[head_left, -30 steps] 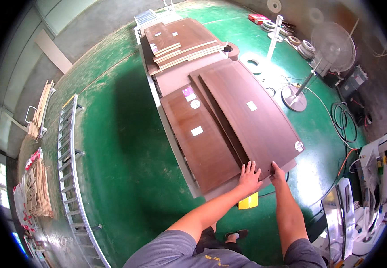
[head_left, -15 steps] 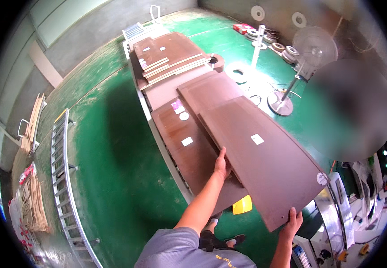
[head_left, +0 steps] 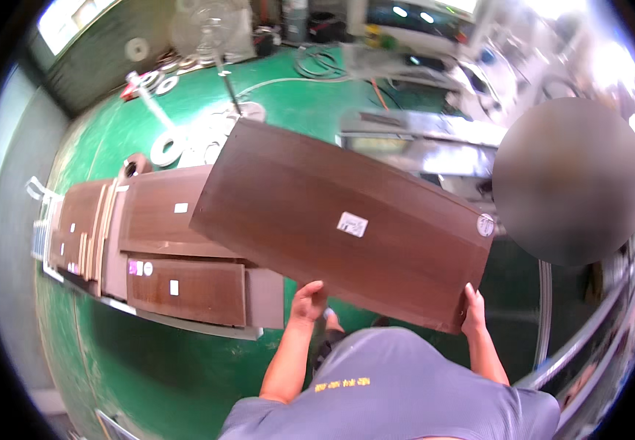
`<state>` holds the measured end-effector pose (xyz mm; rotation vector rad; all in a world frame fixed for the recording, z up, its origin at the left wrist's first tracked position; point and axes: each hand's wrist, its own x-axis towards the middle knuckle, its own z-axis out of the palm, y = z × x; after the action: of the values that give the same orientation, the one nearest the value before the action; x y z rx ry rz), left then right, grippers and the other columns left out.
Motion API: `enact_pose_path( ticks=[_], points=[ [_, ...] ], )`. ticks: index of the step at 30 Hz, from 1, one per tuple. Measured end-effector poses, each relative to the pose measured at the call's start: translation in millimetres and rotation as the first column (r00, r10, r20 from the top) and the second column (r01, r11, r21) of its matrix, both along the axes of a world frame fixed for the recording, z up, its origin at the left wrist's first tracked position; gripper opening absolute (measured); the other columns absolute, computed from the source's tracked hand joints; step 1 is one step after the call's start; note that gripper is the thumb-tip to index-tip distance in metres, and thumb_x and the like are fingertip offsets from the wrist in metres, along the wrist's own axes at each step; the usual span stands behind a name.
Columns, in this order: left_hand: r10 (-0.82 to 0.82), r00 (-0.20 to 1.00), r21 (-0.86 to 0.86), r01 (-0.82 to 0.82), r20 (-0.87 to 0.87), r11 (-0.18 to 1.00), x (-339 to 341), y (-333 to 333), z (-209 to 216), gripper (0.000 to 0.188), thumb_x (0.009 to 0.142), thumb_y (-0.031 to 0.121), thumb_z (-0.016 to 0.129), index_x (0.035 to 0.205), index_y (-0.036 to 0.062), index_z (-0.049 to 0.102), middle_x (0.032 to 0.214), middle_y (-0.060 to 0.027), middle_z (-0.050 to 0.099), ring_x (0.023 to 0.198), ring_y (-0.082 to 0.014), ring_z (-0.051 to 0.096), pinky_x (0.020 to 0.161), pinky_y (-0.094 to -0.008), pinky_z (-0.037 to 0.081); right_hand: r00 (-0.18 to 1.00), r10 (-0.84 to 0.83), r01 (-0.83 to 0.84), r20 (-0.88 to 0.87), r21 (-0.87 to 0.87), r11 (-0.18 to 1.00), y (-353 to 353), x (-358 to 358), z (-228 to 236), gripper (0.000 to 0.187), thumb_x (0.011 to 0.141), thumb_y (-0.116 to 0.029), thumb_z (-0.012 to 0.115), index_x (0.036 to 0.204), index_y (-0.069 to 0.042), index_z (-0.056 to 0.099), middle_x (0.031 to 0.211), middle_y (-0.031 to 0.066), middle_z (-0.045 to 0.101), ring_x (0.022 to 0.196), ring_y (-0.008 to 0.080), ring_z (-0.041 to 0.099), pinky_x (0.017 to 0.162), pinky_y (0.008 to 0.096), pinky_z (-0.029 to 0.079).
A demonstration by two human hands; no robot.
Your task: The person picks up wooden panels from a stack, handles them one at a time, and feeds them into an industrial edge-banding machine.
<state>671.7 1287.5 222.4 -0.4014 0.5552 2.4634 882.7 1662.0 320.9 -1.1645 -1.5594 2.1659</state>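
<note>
In the head view I see my left hand [head_left: 307,301] gripping the near long edge of a large dark brown rectangular wooden panel [head_left: 295,213], with the fingers curled under the edge and the thumb side on top. My right hand [head_left: 473,312] holds the near right corner of the same panel, the fingers closed around the edge. The panel is lifted in the air in front of my chest and does not rest on anything; its far left corner hangs over the stack beside it. On its top face are a small white rectangular label [head_left: 352,224] near the middle and a round white sticker [head_left: 485,225] at the right corner.

To the left, a stack of brown wooden boards [head_left: 160,220] lies flat above the green painted floor [head_left: 112,359]. Beyond the far edge of the panel stands a grey pedestal fan [head_left: 207,29]. At the right is a grey metal machine table [head_left: 420,143].
</note>
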Motion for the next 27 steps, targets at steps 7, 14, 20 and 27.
enact_pose_path(
  ticks=[7, 14, 20, 27],
  points=[
    [-0.531, 0.846, -0.151, 0.519, -0.045, 0.841, 45, 127, 33, 0.043, 0.082, -0.005, 0.062, 0.123, 0.0063, 0.055, 0.111, -0.0031, 0.064, 0.101, -0.0178, 0.062, 0.092, -0.0322, 0.05, 0.772, -0.623, 0.617, 0.127, 0.09, 0.782, -25, 184, -27, 0.055, 0.094, -0.04, 0.06, 0.125, 0.005, 0.054, 0.121, 0.0101, 0.061, 0.105, 0.0205, 0.059, 0.093, 0.035, 0.046],
    [-0.758, 0.652, -0.188, 0.743, -0.011, 0.642, 54, 217, 12, 0.033, 0.083, 0.003, 0.063, 0.115, 0.0063, 0.055, 0.103, -0.0035, 0.064, 0.089, -0.0151, 0.063, 0.078, -0.0293, 0.053, 0.473, -0.864, 0.865, 0.172, 0.094, 0.492, -84, 245, -51, 0.055, 0.089, -0.041, 0.066, 0.118, 0.005, 0.059, 0.113, 0.01, 0.064, 0.097, 0.0214, 0.062, 0.086, 0.0351, 0.05],
    [-0.79, 0.574, -0.749, 0.422, -0.215, 0.511, 24, 246, 9, 0.052, 0.084, 0.008, 0.063, 0.131, 0.0011, 0.043, 0.127, -0.0123, 0.055, 0.115, -0.0246, 0.055, 0.098, -0.0381, 0.044, 0.352, -0.914, 0.935, 0.203, -0.027, 0.354, -117, 203, -83, 0.053, 0.083, -0.043, 0.072, 0.111, 0.001, 0.061, 0.107, 0.0075, 0.063, 0.092, 0.0207, 0.061, 0.077, 0.0362, 0.052],
    [-0.761, 0.543, -0.536, 0.549, -0.355, 0.642, 2, 278, 68, 0.086, 0.08, 0.004, 0.064, 0.15, -0.0001, 0.015, 0.158, -0.0224, 0.005, 0.143, -0.0257, 0.021, 0.115, -0.0321, 0.017, 0.301, -0.93, 0.954, 0.213, -0.08, 0.29, -93, 154, -76, 0.058, 0.081, -0.038, 0.075, 0.119, 0.001, 0.055, 0.114, 0.0081, 0.061, 0.099, 0.0234, 0.061, 0.084, 0.04, 0.051]
  ],
)
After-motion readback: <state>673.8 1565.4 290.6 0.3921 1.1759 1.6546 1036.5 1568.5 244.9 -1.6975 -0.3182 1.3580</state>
